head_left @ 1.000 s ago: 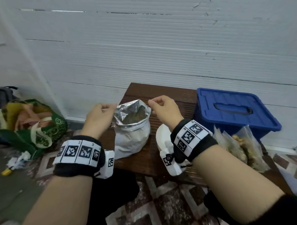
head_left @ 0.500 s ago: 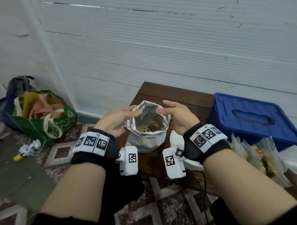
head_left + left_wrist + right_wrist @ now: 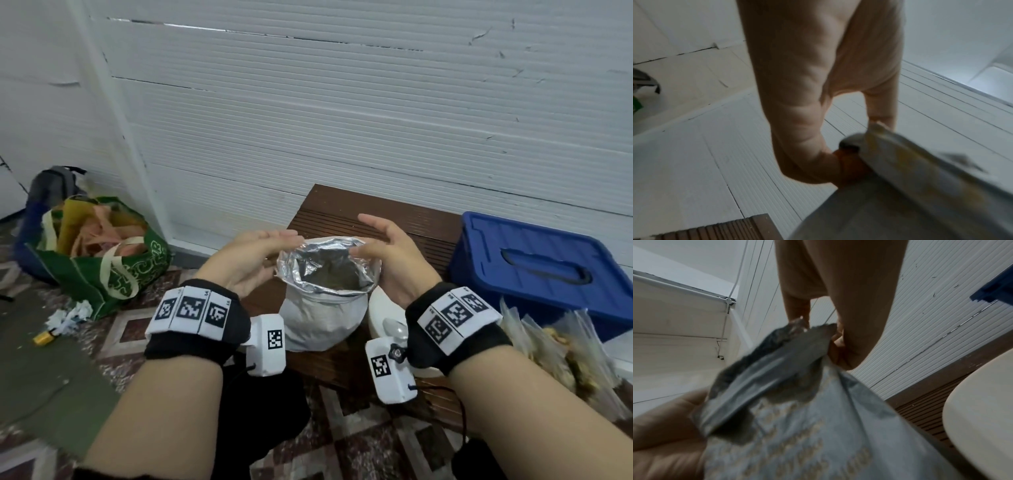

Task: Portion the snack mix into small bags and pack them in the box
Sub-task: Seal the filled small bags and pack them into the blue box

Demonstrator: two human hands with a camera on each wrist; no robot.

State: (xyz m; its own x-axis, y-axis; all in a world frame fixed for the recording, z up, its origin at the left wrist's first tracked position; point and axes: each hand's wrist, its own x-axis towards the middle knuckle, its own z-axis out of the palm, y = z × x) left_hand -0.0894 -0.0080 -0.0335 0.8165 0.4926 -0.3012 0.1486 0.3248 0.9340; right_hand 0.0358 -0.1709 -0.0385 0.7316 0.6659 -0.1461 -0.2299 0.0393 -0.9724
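A silver foil snack bag (image 3: 322, 308) stands open on the brown wooden table (image 3: 359, 212), its rim folded outward and brown snack mix inside. My left hand (image 3: 284, 246) pinches the left side of the rim; in the left wrist view the thumb presses the rolled edge of the bag (image 3: 920, 178). On the opposite side my right hand (image 3: 370, 240) pinches the rim, and the right wrist view shows thumb and fingers on the foil (image 3: 797, 418). A blue box (image 3: 534, 267) with its lid closed sits at the right. Clear small bags (image 3: 561, 353) of mix lie in front of it.
A white bowl (image 3: 387, 315) with a metal spoon (image 3: 394, 327) sits just right of the foil bag, under my right wrist. On the floor at left are a green tote bag (image 3: 102, 253), a grey backpack (image 3: 51, 188) and crumpled paper (image 3: 68, 315). A white panelled wall runs behind the table.
Both hands went from holding the bag's raised top corners to its sides. The rim is now folded down, so the bag is shorter and its mouth wider.
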